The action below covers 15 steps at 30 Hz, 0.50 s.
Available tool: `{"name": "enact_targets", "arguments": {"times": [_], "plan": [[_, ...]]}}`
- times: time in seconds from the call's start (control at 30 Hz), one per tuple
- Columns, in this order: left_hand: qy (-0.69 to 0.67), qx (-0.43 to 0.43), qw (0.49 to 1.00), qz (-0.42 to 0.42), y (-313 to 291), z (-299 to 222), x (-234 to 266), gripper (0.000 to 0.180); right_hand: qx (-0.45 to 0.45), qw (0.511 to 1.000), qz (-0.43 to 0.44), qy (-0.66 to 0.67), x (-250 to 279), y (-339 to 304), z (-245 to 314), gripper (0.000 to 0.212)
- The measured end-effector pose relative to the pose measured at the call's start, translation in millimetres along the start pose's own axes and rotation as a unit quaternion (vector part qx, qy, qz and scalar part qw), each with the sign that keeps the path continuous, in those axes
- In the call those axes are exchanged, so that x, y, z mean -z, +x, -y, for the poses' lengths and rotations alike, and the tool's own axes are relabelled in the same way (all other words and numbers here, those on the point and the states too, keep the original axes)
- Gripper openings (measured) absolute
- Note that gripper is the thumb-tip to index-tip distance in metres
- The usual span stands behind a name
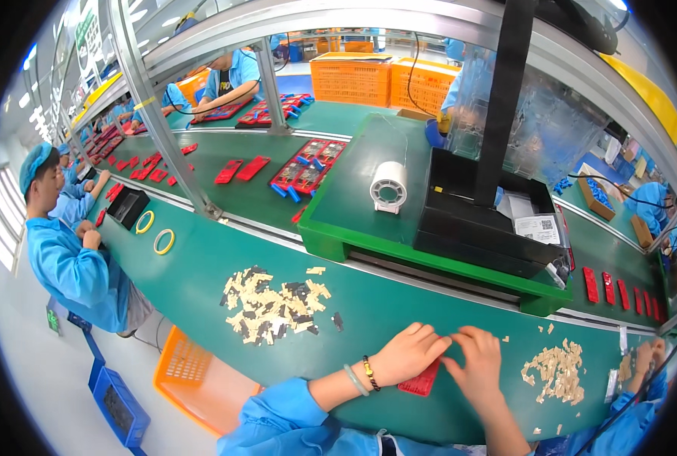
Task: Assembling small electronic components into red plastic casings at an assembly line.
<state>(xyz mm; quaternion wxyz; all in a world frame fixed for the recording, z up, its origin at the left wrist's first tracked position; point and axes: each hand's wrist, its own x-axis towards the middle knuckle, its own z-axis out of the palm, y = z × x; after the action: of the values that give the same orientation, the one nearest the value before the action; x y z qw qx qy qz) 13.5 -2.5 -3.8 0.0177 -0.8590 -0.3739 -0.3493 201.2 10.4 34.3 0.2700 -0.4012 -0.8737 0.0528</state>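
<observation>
Low in the picture, a flat red plastic case (420, 382) is partly covered by my left hand (410, 352), whose fingers curl over its upper part. A jade-coloured bangle and a beaded bracelet circle that wrist. My right hand (477, 363) is bent beside the case, its thumb near the case's right edge and its fingertips close to those of my left. Whatever lies between the fingertips is hidden. To the left spreads a pile of small beige and black pieces (270, 304); beige pieces (557, 371) form another pile to the right.
Beyond the green table, a green-edged stand (338, 235) carries a white round fan (388, 187) and a black box (460, 228). Red cases (308, 163) lie on the conveyor. Yellow tape rolls (163, 242) sit left, above an orange crate (182, 361). Co-workers (72, 243) flank me.
</observation>
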Motion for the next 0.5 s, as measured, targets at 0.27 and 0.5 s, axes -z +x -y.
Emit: {"name": "enact_targets", "arguments": {"times": [0.27,0.5], "plan": [[-0.158,0.26,0.948,-0.094,-10,-2,10,0.039,0.128,0.986,-0.108,0.004,-28,24,-2,0.017],[-0.02,0.029,0.989,0.146,-46,8,-14,0.043,-0.265,0.852,-0.089,0.442,-35,-5,-56,0.008]]}}
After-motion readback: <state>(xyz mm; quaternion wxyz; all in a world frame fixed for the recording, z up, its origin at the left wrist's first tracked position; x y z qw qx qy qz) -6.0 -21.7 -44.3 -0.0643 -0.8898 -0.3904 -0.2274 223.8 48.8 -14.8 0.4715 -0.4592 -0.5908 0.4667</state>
